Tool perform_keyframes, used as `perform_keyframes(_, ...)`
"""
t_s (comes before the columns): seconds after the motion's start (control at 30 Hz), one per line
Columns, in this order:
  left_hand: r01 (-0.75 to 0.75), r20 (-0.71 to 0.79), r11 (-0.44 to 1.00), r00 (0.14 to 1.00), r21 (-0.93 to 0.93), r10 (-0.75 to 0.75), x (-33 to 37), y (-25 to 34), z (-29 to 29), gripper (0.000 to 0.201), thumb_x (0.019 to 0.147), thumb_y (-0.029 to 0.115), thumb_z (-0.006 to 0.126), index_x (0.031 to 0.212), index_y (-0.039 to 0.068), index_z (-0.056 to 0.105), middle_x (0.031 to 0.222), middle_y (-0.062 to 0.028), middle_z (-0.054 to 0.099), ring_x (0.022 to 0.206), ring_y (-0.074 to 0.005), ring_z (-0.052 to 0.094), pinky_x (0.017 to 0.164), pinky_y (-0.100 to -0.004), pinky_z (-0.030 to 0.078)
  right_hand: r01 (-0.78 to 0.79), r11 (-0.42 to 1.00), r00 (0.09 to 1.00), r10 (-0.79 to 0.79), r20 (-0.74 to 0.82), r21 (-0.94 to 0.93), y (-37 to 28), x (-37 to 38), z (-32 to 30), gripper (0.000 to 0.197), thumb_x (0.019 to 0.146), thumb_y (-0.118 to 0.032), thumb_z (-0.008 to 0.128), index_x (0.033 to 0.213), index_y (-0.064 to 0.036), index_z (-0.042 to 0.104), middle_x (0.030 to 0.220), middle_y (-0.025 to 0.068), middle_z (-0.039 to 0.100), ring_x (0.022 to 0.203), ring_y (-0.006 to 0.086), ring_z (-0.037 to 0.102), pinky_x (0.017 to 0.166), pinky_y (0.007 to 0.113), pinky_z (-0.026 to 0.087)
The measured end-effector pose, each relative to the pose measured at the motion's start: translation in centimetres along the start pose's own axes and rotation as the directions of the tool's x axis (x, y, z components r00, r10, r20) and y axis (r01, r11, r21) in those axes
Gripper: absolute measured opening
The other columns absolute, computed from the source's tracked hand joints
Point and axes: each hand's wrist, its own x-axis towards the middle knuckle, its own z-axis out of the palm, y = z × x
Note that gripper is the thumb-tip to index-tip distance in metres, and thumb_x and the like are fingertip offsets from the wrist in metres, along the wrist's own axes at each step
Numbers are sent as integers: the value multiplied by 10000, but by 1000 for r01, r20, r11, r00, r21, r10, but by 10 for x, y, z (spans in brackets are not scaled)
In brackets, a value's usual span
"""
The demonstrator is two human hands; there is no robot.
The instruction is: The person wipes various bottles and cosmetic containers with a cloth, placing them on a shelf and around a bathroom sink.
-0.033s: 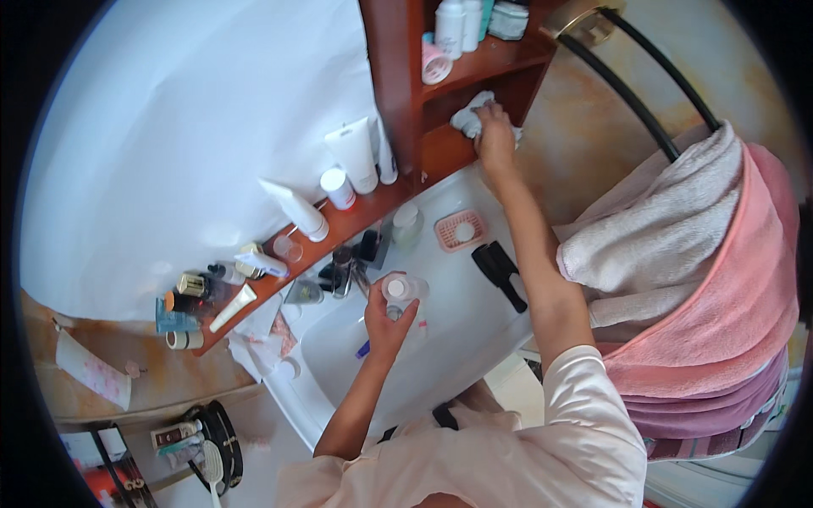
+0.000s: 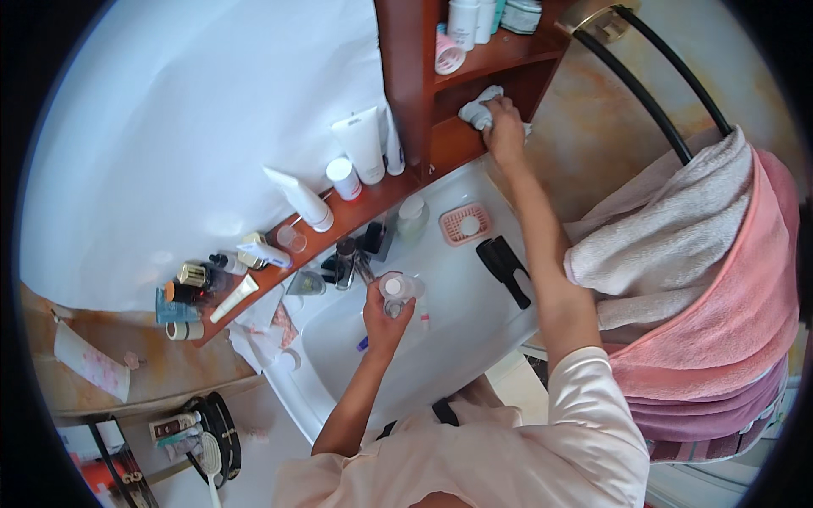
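Over the white sink basin (image 2: 339, 372), my left hand (image 2: 385, 326) is closed around a small clear bottle with a white cap (image 2: 412, 288). My right arm reaches far forward to a reddish-brown wooden shelf (image 2: 453, 146). There my right hand (image 2: 506, 134) presses a crumpled white cloth (image 2: 480, 108) in the lower compartment, its fingers curled over it. A purple item (image 2: 363, 343) and a small pink-and-white tube (image 2: 425, 320) lie in the basin below the bottle.
White tubes (image 2: 360, 146) and several cosmetic bottles line the wooden ledge. A faucet (image 2: 345, 262), a pink soap dish (image 2: 465, 224), a black hairbrush (image 2: 504, 271) and a capped jar (image 2: 412, 218) are around the basin. Grey and pink towels (image 2: 703, 296) hang at right. Bottles (image 2: 463, 24) stand above the cloth.
The view has shifted slightly, so the shelf and ledge appear a little farther right and up. Both hands keep hold of the bottle and cloth.
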Motion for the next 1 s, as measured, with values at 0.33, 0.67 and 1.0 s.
perform_keyframes(0.33, 50, -161, 956, 987, 289, -3, -44, -67, -44, 469, 739, 19, 731, 1172, 50, 552, 1054, -118, 640, 1010, -236, 626, 908, -335, 476, 86, 923, 935, -204, 290, 374, -34, -41, -16, 532, 671, 110, 578, 1144, -120, 653, 1235, 124, 586, 1155, 345, 539, 996, 394, 438)
perform_keyframes(0.67, 390, -442, 853, 870, 348, -218, -111, -153, -111, 479, 710, 81, 757, 1137, 43, 543, 968, -148, 668, 879, -303, 672, 772, -371, 528, 117, 952, 941, -198, 275, 284, -45, -49, -14, 518, 702, 117, 567, 1157, -121, 634, 1236, 112, 591, 1148, 347, 549, 974, 375, 449)
perform_keyframes(1.0, 516, -395, 738, 846, 435, -359, -79, -210, -107, 542, 694, 132, 788, 1167, 80, 530, 977, -150, 674, 874, -328, 670, 755, -400, 529, 34, 996, 970, -54, 237, 87, -36, -36, -18, 499, 723, 59, 612, 1197, -97, 596, 1262, 148, 568, 1167, 373, 527, 979, 420, 432)
